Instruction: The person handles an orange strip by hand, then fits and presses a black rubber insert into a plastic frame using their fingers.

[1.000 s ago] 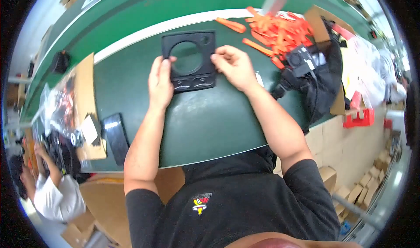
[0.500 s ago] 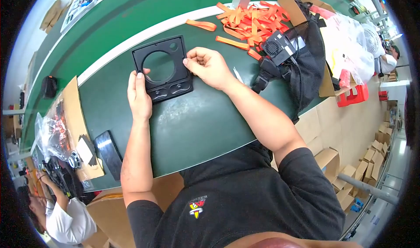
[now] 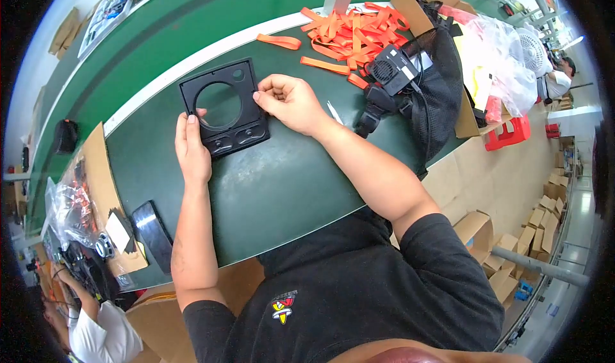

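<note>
A black square-topped plastic frame (image 3: pixel 232 132) is held tilted above the green table. It has one large round opening, a small round hole in its upper right corner and two oval recessed parts along its lower edge. My left hand (image 3: pixel 194 150) grips its left side, thumb in front, with a fingertip showing through the large opening. At the right edge, my right hand (image 3: pixel 293 105) has its thumb against the frame and its fingers curled; whether it pinches anything small there is hidden. White-tipped tweezers (image 3: pixel 334 112) lie to the right of that hand.
Orange straps (image 3: pixel 352 36) are heaped at the back. A black mesh bag (image 3: pixel 442 100) and a small boxy device (image 3: pixel 392 70) sit on the right, beside a carton (image 3: pixel 471 125). On the left are a phone (image 3: pixel 152 228) and cardboard (image 3: pixel 106 171). A co-worker (image 3: pixel 102 328) is at lower left.
The whole view has shifted slightly, so the table and its contents appear further left. Both hands keep the same hold on the black frame.
</note>
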{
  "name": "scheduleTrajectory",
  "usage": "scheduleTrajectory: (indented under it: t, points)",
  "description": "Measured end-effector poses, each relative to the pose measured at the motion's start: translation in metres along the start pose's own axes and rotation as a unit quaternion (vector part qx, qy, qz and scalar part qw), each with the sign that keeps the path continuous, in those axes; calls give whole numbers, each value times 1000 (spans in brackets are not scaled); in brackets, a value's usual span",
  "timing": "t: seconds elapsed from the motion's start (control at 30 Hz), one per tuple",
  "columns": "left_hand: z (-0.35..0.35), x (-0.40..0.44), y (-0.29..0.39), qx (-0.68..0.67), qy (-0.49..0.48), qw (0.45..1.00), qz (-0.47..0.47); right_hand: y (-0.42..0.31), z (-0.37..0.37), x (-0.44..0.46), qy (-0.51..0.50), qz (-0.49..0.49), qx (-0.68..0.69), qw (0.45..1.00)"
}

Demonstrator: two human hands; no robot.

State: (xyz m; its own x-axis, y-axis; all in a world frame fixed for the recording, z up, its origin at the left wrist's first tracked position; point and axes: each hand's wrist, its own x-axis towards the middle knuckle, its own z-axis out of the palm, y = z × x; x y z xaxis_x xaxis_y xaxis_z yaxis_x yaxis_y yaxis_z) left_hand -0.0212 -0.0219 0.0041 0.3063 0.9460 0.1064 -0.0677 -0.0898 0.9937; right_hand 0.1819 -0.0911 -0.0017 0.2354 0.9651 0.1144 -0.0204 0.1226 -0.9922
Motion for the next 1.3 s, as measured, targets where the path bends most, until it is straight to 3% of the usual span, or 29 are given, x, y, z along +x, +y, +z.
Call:
scheduleTrajectory:
  t: [0.87, 0.97, 1.3]
  points:
    - [6, -3, 7, 21, 12, 1000, 12, -2, 0, -2, 3, 4, 14, 1000]
    - [1, 0, 2, 106, 15, 994, 24, 2, 0, -1, 21, -15, -5, 1000]
    - [-1, -2, 3, -30, -37, 999, 5, -4, 0, 0, 21, 18, 44, 999]
